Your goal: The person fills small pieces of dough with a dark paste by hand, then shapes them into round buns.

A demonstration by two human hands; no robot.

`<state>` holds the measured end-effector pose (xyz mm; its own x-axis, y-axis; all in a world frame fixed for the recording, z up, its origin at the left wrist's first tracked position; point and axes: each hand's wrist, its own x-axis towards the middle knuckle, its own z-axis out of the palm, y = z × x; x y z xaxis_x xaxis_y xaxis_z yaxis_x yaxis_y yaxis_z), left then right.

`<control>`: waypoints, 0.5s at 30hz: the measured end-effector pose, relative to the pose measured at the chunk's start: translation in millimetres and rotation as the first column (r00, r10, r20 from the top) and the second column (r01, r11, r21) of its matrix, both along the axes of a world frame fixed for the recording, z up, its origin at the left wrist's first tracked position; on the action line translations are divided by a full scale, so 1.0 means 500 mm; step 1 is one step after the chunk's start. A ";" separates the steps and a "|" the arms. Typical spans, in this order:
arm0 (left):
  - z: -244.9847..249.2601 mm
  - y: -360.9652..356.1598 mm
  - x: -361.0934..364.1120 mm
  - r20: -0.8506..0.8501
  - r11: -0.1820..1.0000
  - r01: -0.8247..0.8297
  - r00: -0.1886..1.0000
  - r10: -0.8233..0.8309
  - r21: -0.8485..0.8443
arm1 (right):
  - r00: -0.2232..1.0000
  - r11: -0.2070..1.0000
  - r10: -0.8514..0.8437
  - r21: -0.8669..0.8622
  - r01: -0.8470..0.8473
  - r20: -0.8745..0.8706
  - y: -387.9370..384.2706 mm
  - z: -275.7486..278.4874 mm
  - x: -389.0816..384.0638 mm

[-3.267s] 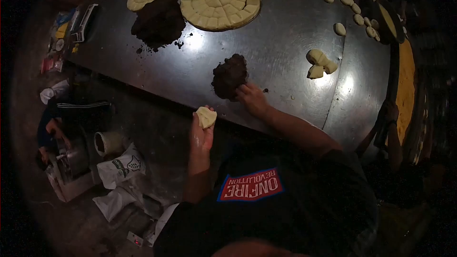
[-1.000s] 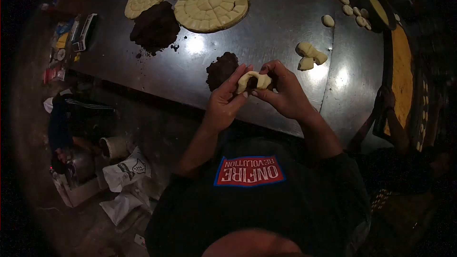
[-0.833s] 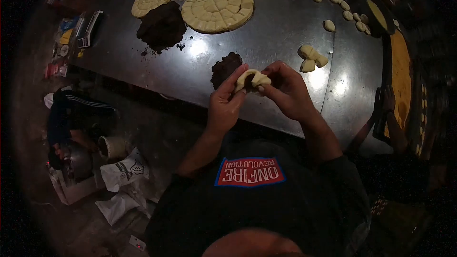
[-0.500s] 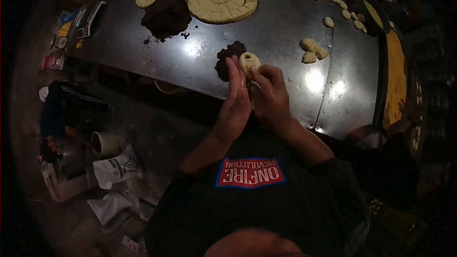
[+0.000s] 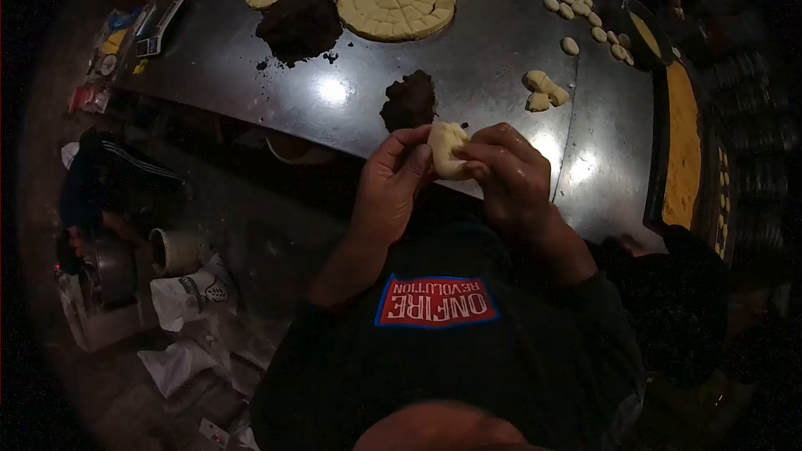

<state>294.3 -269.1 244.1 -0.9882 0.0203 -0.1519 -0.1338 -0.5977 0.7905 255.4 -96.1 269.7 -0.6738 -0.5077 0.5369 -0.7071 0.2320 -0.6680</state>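
A pale piece of dough [image 5: 447,152] is held between my two hands, above the table's near edge. My left hand [image 5: 394,171] pinches its left side between thumb and fingers. On the other side, my right hand [image 5: 511,165] has its fingertips pressed into the dough's edge. Whatever is inside the dough cannot be made out. Just beyond my left hand lies a small mound of dark brown filling [image 5: 409,100] on the metal table [image 5: 493,50]. A few cut dough pieces [image 5: 543,90] sit to the right of it.
Farther back are a large dark filling heap [image 5: 301,27] and a scored dough round [image 5: 396,8]. Several dough balls [image 5: 581,4] lie at the right, near a long tray [image 5: 682,146]. A scale [image 5: 163,25] stands at the left edge. Another person [image 5: 117,175] is at the lower left.
Both hands have come nearer to my body with the dough, away from the filling mound. The dough has turned, and the hole seen in its top is no longer visible.
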 end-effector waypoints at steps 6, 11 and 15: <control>-0.008 0.029 -0.025 -0.267 0.979 0.141 0.947 -0.177 -0.149 | 0.998 0.991 0.032 -0.131 -0.026 0.049 0.016 0.035 -0.041; -0.013 0.084 -0.064 -0.224 0.950 -0.204 0.963 0.151 -0.235 | 0.953 0.935 -0.297 -0.222 0.277 -0.060 -0.014 -0.023 -0.036; 0.015 0.070 -0.115 0.113 0.969 -0.194 0.971 0.211 -0.150 | 0.927 0.938 -0.339 -0.126 0.322 -0.158 -0.039 -0.015 -0.028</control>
<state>236.8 -234.0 251.8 -0.9417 -0.2081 -0.2643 -0.1262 -0.5097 0.8511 241.6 -115.7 262.5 -0.6855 -0.2122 0.6965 -0.7088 0.4131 -0.5718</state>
